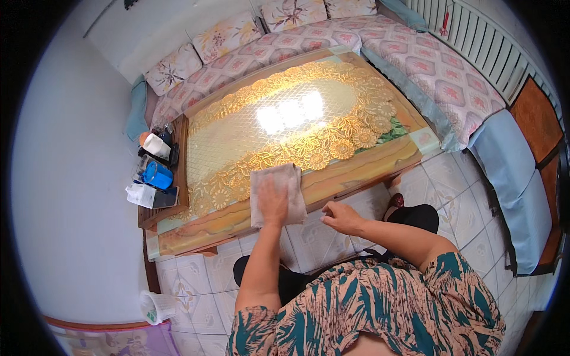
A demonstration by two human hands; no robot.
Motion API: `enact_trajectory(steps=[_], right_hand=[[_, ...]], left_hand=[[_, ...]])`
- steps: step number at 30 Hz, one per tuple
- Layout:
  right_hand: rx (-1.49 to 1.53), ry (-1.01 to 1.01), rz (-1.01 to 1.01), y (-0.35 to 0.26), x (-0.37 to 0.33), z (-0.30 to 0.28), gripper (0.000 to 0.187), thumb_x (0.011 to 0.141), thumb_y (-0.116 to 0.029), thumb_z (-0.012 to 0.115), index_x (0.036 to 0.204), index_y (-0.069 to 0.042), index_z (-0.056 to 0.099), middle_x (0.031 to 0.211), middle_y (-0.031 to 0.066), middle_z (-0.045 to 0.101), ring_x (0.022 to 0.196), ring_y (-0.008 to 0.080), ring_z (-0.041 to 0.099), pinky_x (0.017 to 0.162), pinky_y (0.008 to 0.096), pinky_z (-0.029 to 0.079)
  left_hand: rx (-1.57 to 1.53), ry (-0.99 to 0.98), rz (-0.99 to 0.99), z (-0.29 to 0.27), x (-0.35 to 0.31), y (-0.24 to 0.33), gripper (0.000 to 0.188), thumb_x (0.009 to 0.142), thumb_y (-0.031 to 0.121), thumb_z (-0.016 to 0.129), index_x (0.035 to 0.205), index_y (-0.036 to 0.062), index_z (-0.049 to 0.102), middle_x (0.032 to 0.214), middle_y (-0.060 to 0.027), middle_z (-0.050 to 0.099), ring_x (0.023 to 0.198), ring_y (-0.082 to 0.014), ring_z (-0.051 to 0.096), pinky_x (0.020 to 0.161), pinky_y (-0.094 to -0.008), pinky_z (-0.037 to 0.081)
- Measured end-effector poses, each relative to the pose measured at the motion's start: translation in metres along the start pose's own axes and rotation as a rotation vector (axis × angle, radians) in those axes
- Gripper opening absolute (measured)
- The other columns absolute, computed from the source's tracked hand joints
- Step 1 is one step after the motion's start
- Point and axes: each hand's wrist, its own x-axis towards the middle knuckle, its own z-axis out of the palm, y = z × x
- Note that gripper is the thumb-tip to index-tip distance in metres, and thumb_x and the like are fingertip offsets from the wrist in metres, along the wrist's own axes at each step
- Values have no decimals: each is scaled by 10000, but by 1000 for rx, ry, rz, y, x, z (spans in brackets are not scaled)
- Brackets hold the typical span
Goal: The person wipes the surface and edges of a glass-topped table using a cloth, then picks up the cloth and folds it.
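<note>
Matt cloth (279, 193) on glossy tabletop (285, 124)

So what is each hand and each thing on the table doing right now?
Left hand: flat, pressing on the cloth.
Cloth: spread on the table's near edge.
Right hand: loosely curled, holding nothing, beside the table edge.
Table: glossy, glare on top.
Blue cup: lying on its side.

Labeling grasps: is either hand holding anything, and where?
Left hand presses flat on the middle of a grey cloth on the table. Right hand holds nothing.
</note>
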Motion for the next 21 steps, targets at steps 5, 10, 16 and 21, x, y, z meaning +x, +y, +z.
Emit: enact_trajectory(steps=[5,10,16,21], right_hand=[[604,-36,261,34,20,41,678,827,-384,642,1300,45,414,1213,177,541,1071,284,542,857,380,457],[1133,-123,415,-10,48,66,425,896,-363,576,1203,-84,487,1151,63,589,1000,199,596,738,311,486],[966,18,363,-17,41,28,200,914,-235,551,980,-46,551,769,89,655,571,162,636,458,247,478],[274,228,229,30,49,-53,250,851,-244,562,897,1,578,722,118,634,597,233,638,534,365,511]], left_hand=[[171,30,-237,-37,-37,16,616,768,259,641,1310,28,460,1304,-214,481,1244,-369,406,1027,-446,318],[-170,14,-372,-57,-50,-7,528,745,142,638,1231,-25,521,1173,-202,578,1079,-322,552,914,-415,430],[-655,-63,-494,-42,-51,7,534,770,108,651,1258,-36,491,1124,-143,588,990,-203,584,833,-329,479],[-723,-158,-532,-33,-38,76,560,805,111,648,1304,-34,442,1155,-140,563,969,-196,577,833,-316,480]])
